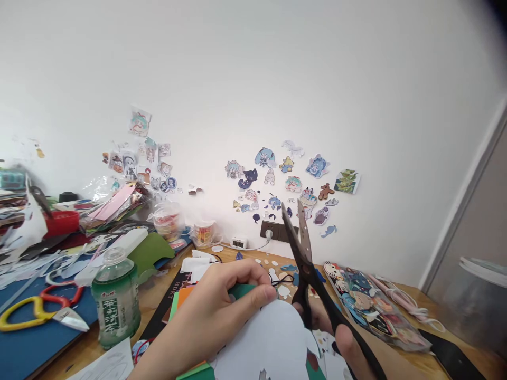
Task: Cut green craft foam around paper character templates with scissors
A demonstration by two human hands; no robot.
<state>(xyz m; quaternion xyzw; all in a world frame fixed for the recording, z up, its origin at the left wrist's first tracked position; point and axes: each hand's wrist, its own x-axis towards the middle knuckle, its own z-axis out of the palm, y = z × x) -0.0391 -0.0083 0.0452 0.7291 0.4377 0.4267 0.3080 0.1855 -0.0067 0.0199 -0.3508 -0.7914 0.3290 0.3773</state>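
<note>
My left hand [225, 311] pinches the top edge of a white paper cutout [265, 338] between thumb and fingers, with some dark green paper showing behind the fingers. To the right, my right hand [332, 327] has its fingers in the handles of black scissors [304, 264]. The scissor blades are slightly apart and point up toward the wall, clear of the white paper. Beneath the left hand lie orange and green paper sheets [185, 295] on a dark book.
A green-labelled bottle [116, 301] and yellow-and-red scissors [47, 311] stand and lie on the left. Paper scraps [283, 290] cover the desk behind the hands. A bag of character cutouts [368, 301] is on the right, near a black flat object [451, 353].
</note>
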